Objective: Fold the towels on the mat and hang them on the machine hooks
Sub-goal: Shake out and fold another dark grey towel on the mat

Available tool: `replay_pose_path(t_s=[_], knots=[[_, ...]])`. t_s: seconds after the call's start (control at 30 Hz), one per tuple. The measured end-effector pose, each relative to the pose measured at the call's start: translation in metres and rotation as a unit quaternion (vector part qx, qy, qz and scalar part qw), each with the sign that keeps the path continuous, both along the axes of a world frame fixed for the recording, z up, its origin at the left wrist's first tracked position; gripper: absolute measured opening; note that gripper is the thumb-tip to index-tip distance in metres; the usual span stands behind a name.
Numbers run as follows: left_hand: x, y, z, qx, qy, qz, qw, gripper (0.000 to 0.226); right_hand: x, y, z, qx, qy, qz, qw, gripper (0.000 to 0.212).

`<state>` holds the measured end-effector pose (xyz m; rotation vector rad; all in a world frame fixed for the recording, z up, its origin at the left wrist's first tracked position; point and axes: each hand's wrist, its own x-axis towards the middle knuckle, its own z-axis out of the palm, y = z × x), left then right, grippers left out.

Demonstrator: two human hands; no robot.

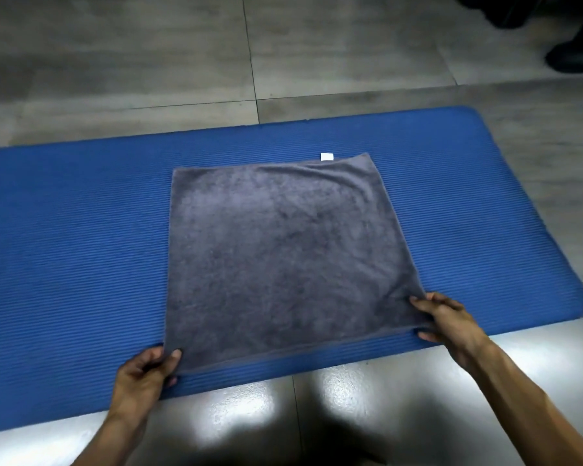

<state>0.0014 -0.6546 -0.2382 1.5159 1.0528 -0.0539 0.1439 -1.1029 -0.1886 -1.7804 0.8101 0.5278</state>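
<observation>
Both hands pinch the gray towel point(283, 250): left hand point(145, 371) and right hand point(448, 317) each hold a near corner on the blue mat point(71, 247).

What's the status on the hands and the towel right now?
Left hand and right hand each pinch a near corner. Grey terry towel flat on blue ribbed foam mat. Nothing in the way.

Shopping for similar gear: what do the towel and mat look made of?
Towel: grey, matte, fuzzy pile, probably terry cotton or microfibre. Mat: blue, finely ribbed, rounded corners, likely foam rubber.
</observation>
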Motion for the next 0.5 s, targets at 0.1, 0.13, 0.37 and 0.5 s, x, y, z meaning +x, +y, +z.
replay_pose_path(t_s=[0.1, 0.13, 0.37, 0.5], knots=[[-0.002, 0.001, 0.006, -0.02, 0.002, -0.005, 1.0, 0.019, 0.002, -0.005, 0.006, -0.008, 0.058, 0.04, 0.997, 0.014], [-0.001, -0.001, 0.01, -0.029, 0.002, -0.007, 1.0, 0.012, 0.001, -0.005, 0.007, -0.006, 0.076, 0.056, 0.996, 0.014], [0.001, 0.003, 0.023, -0.061, 0.011, -0.024, 0.998, 0.011, -0.008, -0.012, -0.003, 0.036, -0.002, -0.033, 0.999, 0.008], [-0.002, 0.006, 0.033, -0.096, 0.059, -0.027, 0.993, 0.008, -0.017, -0.008, -0.007, 0.065, -0.029, -0.125, 0.99, 0.029]])
